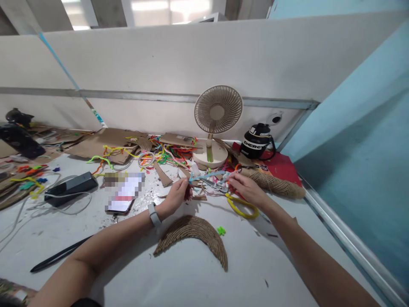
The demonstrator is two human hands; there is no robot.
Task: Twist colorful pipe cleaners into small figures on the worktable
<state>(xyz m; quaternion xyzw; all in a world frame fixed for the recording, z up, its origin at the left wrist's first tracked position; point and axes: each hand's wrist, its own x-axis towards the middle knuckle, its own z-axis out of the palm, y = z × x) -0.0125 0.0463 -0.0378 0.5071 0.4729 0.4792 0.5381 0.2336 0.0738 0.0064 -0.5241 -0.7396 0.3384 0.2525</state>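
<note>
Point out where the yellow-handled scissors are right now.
In the head view, the yellow-handled scissors are just right of centre, with their yellow loop below the right hand and above the small green flower shape.

The left hand (177, 196) and right hand (245, 187) pinch a light-blue strip (209, 175) between them. Yellow-handled scissors (228, 198) lie just below the right fingers, a twine roll (276, 185) to their right. Nearer than both hands' fingers lies a brown crescent (193, 227); left of them, a phone (126, 197); beyond them, a fan (218, 112).
</note>
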